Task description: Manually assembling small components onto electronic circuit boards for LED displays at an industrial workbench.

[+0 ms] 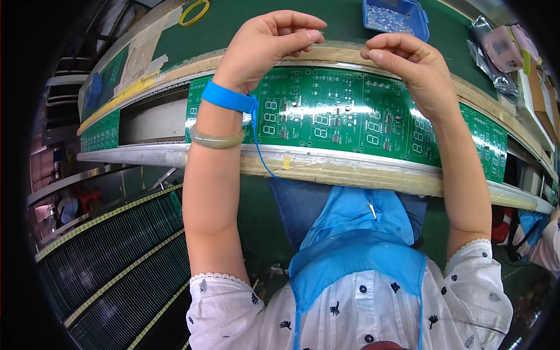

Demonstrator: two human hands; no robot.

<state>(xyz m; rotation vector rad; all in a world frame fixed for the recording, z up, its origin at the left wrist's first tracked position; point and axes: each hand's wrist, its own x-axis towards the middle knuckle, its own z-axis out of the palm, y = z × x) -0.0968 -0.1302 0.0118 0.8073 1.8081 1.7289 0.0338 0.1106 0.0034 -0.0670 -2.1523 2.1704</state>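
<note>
Both hands reach over a long green circuit board (344, 116) that lies on a conveyor rail in front of the person. The left hand (265, 46) pinches thumb and fingertips together at the board's far edge, its grip clenched on something too small to make out. The right hand (408, 64) pinches likewise just beside it, contents hidden. A blue wrist strap (227, 98) circles the left wrist. A blue tray (421, 17) of small clear parts sits on the green tabletop (262, 11) beyond.

Left hand (268, 44), right hand (408, 61) pinched — held item too small to tell; circuit board (344, 114) partly hidden.
</note>
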